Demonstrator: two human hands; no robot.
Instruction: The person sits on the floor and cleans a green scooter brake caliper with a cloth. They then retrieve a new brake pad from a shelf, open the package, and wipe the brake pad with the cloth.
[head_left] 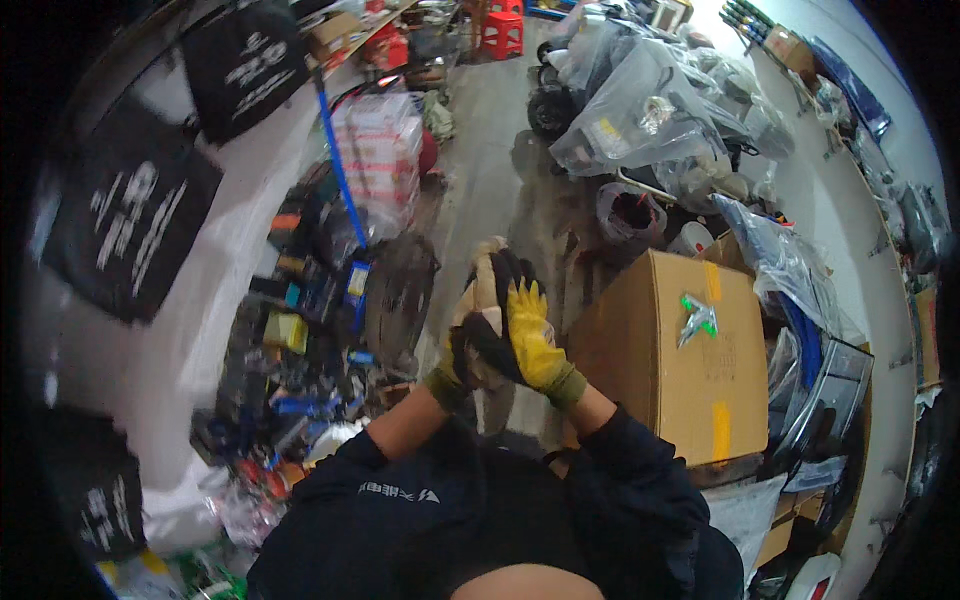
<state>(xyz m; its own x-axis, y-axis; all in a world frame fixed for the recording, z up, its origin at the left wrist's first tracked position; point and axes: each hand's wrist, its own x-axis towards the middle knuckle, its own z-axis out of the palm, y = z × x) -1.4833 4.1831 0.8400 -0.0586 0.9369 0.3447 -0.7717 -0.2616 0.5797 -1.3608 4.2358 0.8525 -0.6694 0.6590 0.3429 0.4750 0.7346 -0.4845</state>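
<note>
Both my hands wear yellow gloves with black areas and knit cuffs, and they meet in front of my body. My left hand [464, 350] is partly covered by the other glove and by a beige, cloth-like thing [488, 250]. My right hand [535, 335] presses against that same thing from the right, its fingers pointing away from me. The beige thing shows above the gloves and hangs down below them. Its exact kind is not clear, and the palms are hidden.
At my right stands a large cardboard box [705, 390] with a small silver-and-green object [698, 320] on top. Tools and boxes clutter the floor at left, near a blue pole [340, 165]. Plastic-wrapped goods [640, 120] line the right side; red stools [502, 35] stand far back.
</note>
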